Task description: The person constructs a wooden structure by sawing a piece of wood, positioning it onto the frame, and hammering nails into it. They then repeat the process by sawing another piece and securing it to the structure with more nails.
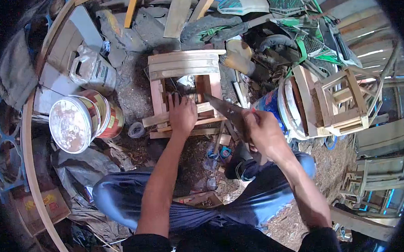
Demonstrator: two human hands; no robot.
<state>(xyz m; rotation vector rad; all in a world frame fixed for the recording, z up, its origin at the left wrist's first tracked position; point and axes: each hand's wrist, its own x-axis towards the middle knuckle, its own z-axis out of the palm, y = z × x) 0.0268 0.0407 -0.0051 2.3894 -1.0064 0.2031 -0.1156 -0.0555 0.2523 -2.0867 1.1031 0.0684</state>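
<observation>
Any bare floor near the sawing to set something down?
Best bets: sawdusty ground right of the right knee; dirt between the lidded buckets and the wooden frame under the left hand. Crowded: between the legs, with wood offcuts.

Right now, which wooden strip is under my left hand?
The slanting strip across the wooden frame, its right end beside the handsaw; the frame's far slats lie clear of your left hand.

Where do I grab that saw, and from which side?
The saw is probably best gripped at its near end, from the person's right, where the right hand holds it. Its blade narrows forward to a tip by the wooden strip under the left hand. The grip's shape is mostly hidden.
</observation>
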